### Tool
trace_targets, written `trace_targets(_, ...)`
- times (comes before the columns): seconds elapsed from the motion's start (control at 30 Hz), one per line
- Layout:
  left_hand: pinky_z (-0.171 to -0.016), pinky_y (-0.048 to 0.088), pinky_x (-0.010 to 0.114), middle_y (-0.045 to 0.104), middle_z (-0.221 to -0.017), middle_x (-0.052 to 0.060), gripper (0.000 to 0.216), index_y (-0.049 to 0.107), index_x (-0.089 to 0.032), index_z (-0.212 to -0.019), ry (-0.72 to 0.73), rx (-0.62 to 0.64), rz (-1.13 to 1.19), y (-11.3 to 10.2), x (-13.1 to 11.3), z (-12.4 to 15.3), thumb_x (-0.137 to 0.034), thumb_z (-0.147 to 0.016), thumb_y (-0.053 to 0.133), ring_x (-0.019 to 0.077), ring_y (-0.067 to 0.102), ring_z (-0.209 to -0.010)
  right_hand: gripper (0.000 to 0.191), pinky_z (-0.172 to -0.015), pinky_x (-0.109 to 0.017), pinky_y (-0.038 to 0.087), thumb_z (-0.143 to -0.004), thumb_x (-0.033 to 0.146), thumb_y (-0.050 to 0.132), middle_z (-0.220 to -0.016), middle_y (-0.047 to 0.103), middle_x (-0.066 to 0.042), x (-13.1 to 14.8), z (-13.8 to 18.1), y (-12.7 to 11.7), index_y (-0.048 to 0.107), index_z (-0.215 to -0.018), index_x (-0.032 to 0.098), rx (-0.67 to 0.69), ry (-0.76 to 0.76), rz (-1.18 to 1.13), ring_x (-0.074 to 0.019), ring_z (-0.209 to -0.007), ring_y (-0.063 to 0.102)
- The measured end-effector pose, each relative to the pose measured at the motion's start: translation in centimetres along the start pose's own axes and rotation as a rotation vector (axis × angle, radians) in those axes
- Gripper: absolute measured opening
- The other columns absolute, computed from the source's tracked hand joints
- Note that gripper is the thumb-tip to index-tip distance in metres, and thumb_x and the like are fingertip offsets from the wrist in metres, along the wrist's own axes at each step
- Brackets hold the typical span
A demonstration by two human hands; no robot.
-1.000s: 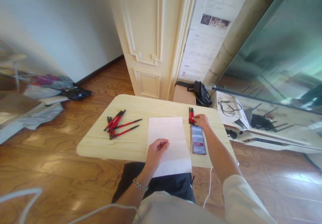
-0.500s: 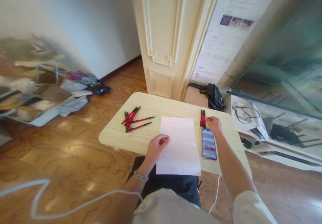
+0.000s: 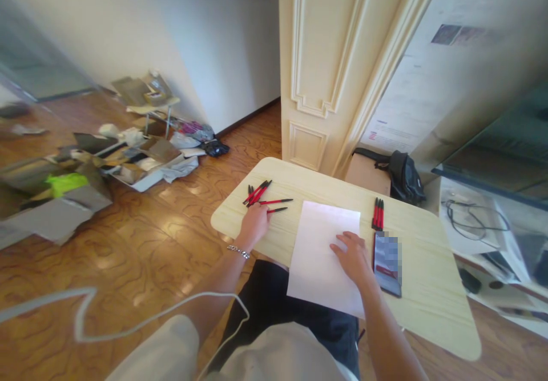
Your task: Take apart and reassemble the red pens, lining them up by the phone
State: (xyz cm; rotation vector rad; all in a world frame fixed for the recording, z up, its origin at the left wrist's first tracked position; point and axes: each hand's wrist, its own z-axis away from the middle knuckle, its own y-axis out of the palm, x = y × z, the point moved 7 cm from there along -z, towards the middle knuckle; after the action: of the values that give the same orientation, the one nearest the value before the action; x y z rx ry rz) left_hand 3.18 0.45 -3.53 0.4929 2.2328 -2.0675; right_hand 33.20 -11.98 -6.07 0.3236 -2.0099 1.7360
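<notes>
My left hand (image 3: 254,222) reaches out to the left part of the small wooden table (image 3: 432,295), its fingers at the near end of a loose pile of red and black pens (image 3: 261,193); a pen tip shows by the fingers, and whether they grip it is unclear. My right hand (image 3: 351,254) lies on the right side of a white sheet of paper (image 3: 319,244), fingers loosely spread. A small bundle of red pens (image 3: 378,213) lies beyond the phone (image 3: 387,258), to the right of the sheet.
A black bag (image 3: 405,175) sits on a box behind the table, by a cream panelled door (image 3: 325,55). Boxes, clothes and clutter (image 3: 128,158) cover the floor at the left. A low white shelf with cables (image 3: 475,221) stands at the right. A white cable (image 3: 128,327) trails over my lap.
My left hand left the sheet and went left to the pen pile. My right hand came off the pen bundle and settled on the sheet. The camera swung left.
</notes>
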Motion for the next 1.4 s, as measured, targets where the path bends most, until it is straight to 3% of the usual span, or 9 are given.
trace_targets(0.2,-0.079,0.047,0.034,0.062,-0.093,0.012,0.022,0.070,-0.019,-0.088,0.005,0.025,-0.001,0.4,0.1,-0.5,-0.028,-0.088,0.050,0.0241,0.059,-0.090,0.034,-0.090,-0.044,0.036,-0.083,0.040,0.056,-0.129,0.052,-0.010,-0.2,0.8,0.7,0.066,-0.111,0.024,-0.087,0.098,0.044,-0.0300,-0.116,0.044)
trace_targets(0.4,-0.081,0.047,0.035,0.064,-0.093,0.011,0.017,0.069,-0.020,-0.087,0.051,-0.026,0.053,0.3,-0.5,0.0,-0.026,-0.087,0.053,0.0238,0.060,-0.089,0.036,-0.089,-0.045,0.034,-0.083,0.041,0.056,-0.129,0.051,-0.010,0.1,0.8,0.8,0.065,-0.113,0.024,-0.096,0.103,0.058,-0.0306,-0.116,0.043)
trace_targets(0.6,-0.083,0.046,0.036,0.068,-0.086,0.008,0.013,0.068,-0.020,-0.085,0.111,-0.107,0.214,-0.1,-1.6,0.4,-0.022,-0.085,0.055,0.0229,0.061,-0.087,0.036,-0.090,-0.044,0.034,-0.083,0.041,0.055,-0.129,0.051,-0.009,0.1,0.7,0.7,0.065,-0.113,0.025,-0.101,0.102,0.057,-0.0302,-0.116,0.042)
trace_targets(0.77,-0.078,0.049,0.033,0.070,-0.090,0.007,0.017,0.065,-0.019,-0.097,0.118,-0.146,0.398,-1.5,-2.8,0.8,-0.025,-0.087,0.053,0.0202,0.065,-0.082,0.036,-0.090,-0.044,0.034,-0.084,0.041,0.055,-0.129,0.052,-0.010,0.4,0.8,0.5,0.065,-0.114,0.024,-0.105,0.094,0.059,-0.0302,-0.117,0.042)
trace_targets(0.93,-0.071,0.050,0.026,0.072,-0.089,0.004,0.023,0.060,-0.021,-0.103,0.121,-0.073,0.525,-1.4,-6.2,1.9,-0.036,-0.089,0.051,0.0168,0.068,-0.079,0.035,-0.091,-0.043,0.034,-0.084,0.040,0.055,-0.129,0.051,-0.009,0.8,0.9,0.5,0.065,-0.113,0.024,-0.105,0.109,0.085,-0.0293,-0.116,0.042)
trace_targets(1.17,-0.069,0.046,0.025,0.072,-0.085,0.004,0.016,0.058,-0.022,-0.100,0.210,0.116,0.432,2.2,-13.1,3.9,-0.032,-0.088,0.054,0.0173,0.068,-0.080,0.036,-0.094,-0.041,0.034,-0.085,0.040,0.056,-0.129,0.051,-0.009,1.3,0.8,0.5,0.064,-0.116,0.024,-0.130,0.116,0.091,-0.0283,-0.116,0.042)
trace_targets(1.4,-0.072,0.045,0.029,0.068,-0.085,0.009,0.013,0.059,-0.018,-0.093,0.227,0.174,0.259,4.4,-15.9,4.5,-0.027,-0.088,0.051,0.0210,0.065,-0.082,0.031,-0.094,-0.041,0.034,-0.088,0.030,0.050,-0.129,0.051,-0.011,1.0,0.9,0.5,0.064,-0.114,0.022,-0.104,0.081,0.048,-0.0275,-0.117,0.042)
